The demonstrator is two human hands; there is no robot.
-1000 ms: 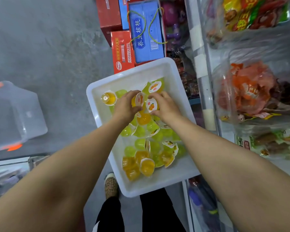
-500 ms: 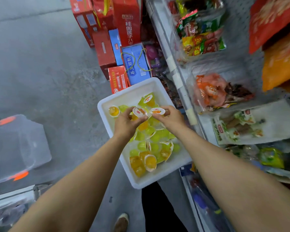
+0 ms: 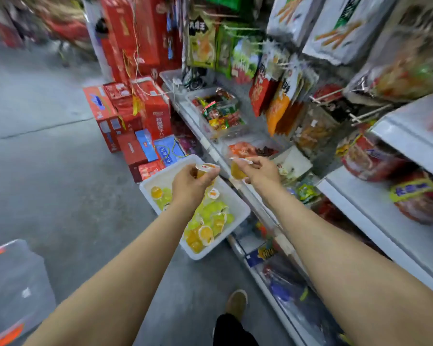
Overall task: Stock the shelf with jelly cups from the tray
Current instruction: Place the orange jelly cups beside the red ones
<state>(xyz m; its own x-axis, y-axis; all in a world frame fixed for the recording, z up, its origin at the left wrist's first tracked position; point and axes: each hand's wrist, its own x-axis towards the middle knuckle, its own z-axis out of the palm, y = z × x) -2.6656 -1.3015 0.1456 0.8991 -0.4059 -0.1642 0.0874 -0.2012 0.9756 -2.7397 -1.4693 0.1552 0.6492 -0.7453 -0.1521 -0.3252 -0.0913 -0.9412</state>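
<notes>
Jelly cups (image 3: 205, 221), green and orange, are heaped in a white tray (image 3: 238, 203) on the floor beside the shelf (image 3: 375, 208). Above it, one orange cup (image 3: 205, 169) is pinched in the left hand (image 3: 189, 184); another cup (image 3: 236, 169) is clamped in the right hand's (image 3: 263, 171) grip, over the shelf edge. Red boxes (image 3: 145, 108) are stacked beyond.

A small grocery shop: white shelves (image 3: 395, 221) packed with bagged snacks (image 3: 220, 113) (more packets hang on hooks above), red gift cartons (image 3: 155, 113) stacked on the concrete floor (image 3: 48, 158).
</notes>
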